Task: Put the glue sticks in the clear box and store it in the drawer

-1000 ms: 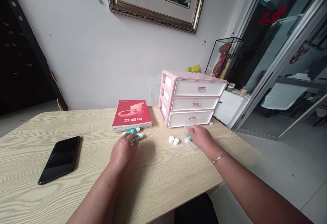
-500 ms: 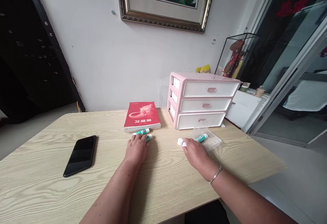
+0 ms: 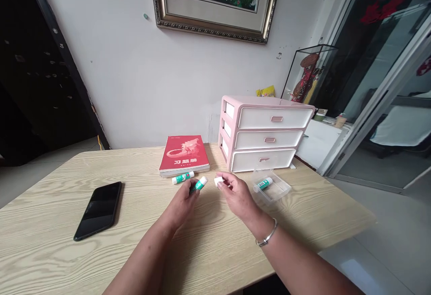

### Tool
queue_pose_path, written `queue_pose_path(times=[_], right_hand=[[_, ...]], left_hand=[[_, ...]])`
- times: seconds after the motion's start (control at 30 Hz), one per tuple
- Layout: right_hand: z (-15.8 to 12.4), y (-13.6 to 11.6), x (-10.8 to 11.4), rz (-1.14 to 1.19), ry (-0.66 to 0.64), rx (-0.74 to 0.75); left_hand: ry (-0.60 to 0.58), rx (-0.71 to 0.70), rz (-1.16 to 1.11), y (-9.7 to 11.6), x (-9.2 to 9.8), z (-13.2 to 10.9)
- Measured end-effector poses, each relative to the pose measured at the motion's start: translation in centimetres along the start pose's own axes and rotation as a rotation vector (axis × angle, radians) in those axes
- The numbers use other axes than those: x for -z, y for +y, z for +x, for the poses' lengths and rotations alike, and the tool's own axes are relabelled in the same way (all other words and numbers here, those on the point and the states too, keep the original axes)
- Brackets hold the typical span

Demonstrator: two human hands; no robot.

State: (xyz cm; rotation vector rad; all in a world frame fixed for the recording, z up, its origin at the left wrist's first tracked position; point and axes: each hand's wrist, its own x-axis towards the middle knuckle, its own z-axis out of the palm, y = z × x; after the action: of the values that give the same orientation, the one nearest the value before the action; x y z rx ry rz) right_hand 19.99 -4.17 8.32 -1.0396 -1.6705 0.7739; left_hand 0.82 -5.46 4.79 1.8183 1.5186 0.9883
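On my feed, the left hand [image 3: 182, 206] has its fingers curled narrowly around a green-and-white glue stick [image 3: 199, 184], holding it tilted above the tabletop [image 3: 215, 250], toward the far edge. The right hand [image 3: 236, 195] pinches a small white cap [image 3: 218, 181] between thumb and fingertips. The cap is just beside the stick's white end, with a narrow gap between them, and nothing stands in that gap. I can't make out from here whether that end is the stick's own cap.

A second glue stick [image 3: 183, 178] lies flat just in front of a red paperback book [image 3: 184, 153]. A third glue stick [image 3: 263, 184] lies in a clear plastic tray [image 3: 282, 188], off to the right of my hands and in front of a pink-and-white three-drawer unit [image 3: 262, 133] at the far edge. A black smartphone [image 3: 97, 211] lies well to the left.
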Motion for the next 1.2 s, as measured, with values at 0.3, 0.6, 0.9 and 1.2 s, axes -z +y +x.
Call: queue_pose_path(times=[0.3,0.6,0.9,1.2], right_hand=[[3.5,2.2,-3.0,0.188,-0.082,0.187],[2.3,1.7,-0.5,0.073,-0.193,0.265],[1.6,1.8,-0.4,0.049,-0.237,0.297],[1.1,1.7,-0.9,0.003,-0.31,0.302]], left_hand=[[-0.042,0.113,-0.36,0.8,1.5,-0.4],[-0.186,0.071,-0.303,1.9,1.8,-0.8],[-0.2,0.057,-0.314,1.8,2.6,-0.9],[-0.243,0.039,-0.231,1.9,2.8,-1.1]])
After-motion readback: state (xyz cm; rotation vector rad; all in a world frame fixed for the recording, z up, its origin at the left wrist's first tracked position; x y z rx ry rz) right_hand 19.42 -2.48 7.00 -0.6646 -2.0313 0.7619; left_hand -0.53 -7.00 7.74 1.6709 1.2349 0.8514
